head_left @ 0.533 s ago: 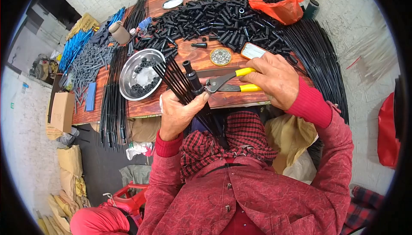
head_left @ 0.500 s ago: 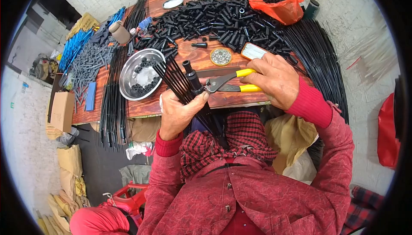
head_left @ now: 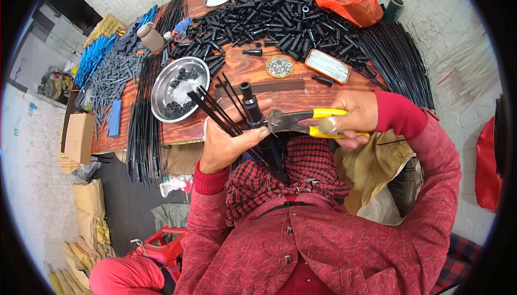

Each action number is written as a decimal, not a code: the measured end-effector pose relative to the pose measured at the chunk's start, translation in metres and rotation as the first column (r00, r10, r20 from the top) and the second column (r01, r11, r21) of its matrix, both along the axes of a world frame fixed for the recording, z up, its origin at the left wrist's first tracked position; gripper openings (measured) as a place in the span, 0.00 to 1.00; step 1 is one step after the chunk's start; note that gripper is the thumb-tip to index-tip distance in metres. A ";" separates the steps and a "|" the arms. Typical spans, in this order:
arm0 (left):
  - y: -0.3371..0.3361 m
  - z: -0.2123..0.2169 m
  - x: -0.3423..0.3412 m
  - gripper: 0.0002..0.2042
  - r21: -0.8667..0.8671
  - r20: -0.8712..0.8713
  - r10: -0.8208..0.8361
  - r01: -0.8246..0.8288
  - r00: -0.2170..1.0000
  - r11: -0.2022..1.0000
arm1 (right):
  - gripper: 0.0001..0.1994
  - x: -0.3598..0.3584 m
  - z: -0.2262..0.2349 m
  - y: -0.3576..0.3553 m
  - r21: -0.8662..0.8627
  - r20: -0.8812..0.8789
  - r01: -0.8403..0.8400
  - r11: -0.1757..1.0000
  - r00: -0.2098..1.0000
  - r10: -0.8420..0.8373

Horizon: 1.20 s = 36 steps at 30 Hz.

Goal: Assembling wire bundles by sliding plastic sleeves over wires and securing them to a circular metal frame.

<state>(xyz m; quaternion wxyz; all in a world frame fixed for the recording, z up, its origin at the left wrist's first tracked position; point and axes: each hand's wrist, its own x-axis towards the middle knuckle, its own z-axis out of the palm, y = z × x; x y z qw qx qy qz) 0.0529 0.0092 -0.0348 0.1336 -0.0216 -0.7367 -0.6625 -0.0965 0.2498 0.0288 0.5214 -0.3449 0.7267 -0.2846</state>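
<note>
Black rods (head_left: pixel 215 113) sit clenched in your left hand (head_left: pixel 229 141), steadying them at the counter's (head_left: pixel 258 87) near edge while your right hand (head_left: pixel 350 118) squeezes yellow-handled pliers (head_left: pixel 307 123) onto them.

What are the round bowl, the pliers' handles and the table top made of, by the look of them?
Round bowl: probably polished steel, with a mirror-like sheen. Pliers' handles in the right hand: likely yellow plastic or rubber sleeves, smooth. Table top: reddish wood, grain lines visible, slightly glossy, perhaps varnished.

bright even daylight | soft shadows | sharp centre | fisheye-bent, black-vignetted rim
</note>
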 end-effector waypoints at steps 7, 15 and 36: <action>0.012 -0.012 -0.009 0.19 0.109 -0.107 0.017 -0.006 0.994 0.994 | 0.28 -0.001 -0.042 0.015 -0.141 0.420 0.076 0.987 0.907 -0.010; 0.013 -0.028 -0.015 0.16 0.301 -0.110 0.050 -0.014 0.993 0.953 | 0.16 -0.004 -0.030 0.015 -0.159 0.306 0.098 0.982 0.951 -0.045; -0.020 -0.052 -0.039 0.15 0.427 -0.098 0.008 0.035 0.995 0.904 | 0.33 0.016 0.011 -0.025 -0.049 -0.991 -0.438 0.897 -0.090 -0.098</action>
